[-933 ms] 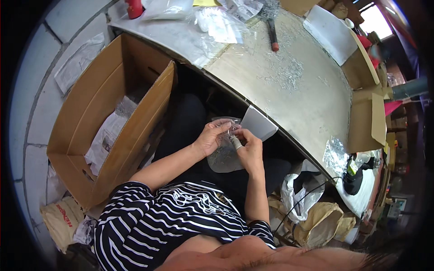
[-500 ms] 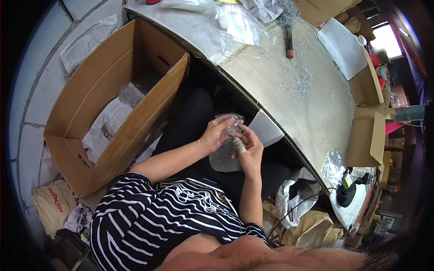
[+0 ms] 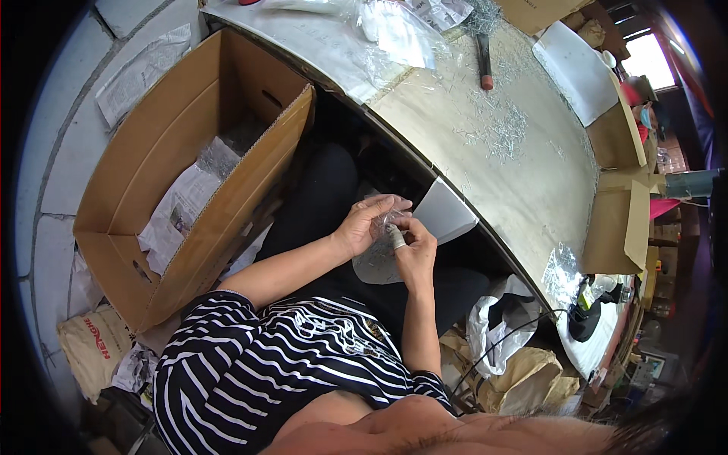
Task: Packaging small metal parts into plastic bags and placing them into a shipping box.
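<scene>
A clear, crinkled plastic bag (image 3: 386, 219) is held over my lap. My left hand (image 3: 365, 225) grips it, its thumb laid along the top. My right hand (image 3: 415, 249) pinches at the same bag from the other side, a pale wrap around one digit. Whatever is inside the bag is too small to make out. Just below the hands, a light grey, rounded surface (image 3: 376, 266) with small specks rests on my lap. Beyond my right hand, a white sheet or flap (image 3: 441, 211) sticks out from the table edge.
A tall open cardboard box (image 3: 199, 241) with paper and plastic packets stands at left. Loose small metal pins (image 3: 504, 135) lie scattered on the table (image 3: 426, 114), near a dark-handled tool (image 3: 484, 64). Open cartons (image 3: 613, 231) line its far right side; a white bag (image 3: 493, 334) hangs below.
My right hand has shifted slightly inward and its fingers have drawn closer together on the bag. My left hand stays nearly in place, still holding it.
</scene>
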The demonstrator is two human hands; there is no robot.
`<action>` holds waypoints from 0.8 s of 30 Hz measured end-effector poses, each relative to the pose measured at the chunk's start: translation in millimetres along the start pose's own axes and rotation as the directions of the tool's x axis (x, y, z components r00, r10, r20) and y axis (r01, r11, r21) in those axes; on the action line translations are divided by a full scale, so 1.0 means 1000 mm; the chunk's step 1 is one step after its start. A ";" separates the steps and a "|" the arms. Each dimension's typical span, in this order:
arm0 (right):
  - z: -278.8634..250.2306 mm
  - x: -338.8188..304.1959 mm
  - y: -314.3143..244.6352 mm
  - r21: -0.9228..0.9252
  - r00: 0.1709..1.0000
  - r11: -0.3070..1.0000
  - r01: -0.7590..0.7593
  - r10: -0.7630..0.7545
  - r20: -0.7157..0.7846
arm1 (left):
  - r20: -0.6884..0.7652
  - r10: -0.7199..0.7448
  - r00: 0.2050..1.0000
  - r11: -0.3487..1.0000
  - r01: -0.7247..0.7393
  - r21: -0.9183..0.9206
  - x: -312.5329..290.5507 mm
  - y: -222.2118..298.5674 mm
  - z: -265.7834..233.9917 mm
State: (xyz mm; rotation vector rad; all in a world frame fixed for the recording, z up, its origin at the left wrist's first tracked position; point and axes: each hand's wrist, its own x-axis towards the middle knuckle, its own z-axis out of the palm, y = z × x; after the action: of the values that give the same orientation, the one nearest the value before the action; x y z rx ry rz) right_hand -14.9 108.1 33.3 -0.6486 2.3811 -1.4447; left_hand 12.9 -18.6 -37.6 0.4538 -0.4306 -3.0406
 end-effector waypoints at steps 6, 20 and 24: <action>-0.006 0.002 -0.008 0.372 0.973 0.906 -0.203 0.228 -0.024 | -0.035 -0.007 0.999 1.000 0.008 0.008 -0.001 0.003 -0.001; -0.020 0.012 0.002 -0.032 0.977 0.992 -0.123 0.127 0.174 | 0.187 -0.118 0.975 0.993 0.119 0.007 -0.003 -0.006 0.000; -0.027 0.014 -0.016 0.109 0.966 0.963 -0.245 0.233 0.108 | 0.153 -0.174 0.973 0.982 0.183 -0.053 0.000 -0.004 -0.004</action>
State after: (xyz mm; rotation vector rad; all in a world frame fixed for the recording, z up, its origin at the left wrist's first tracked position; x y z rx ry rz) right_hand -35.4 115.2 60.1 -0.3743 2.1921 -1.4081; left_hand 14.1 -16.0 -42.6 0.2785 -0.3083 -3.2653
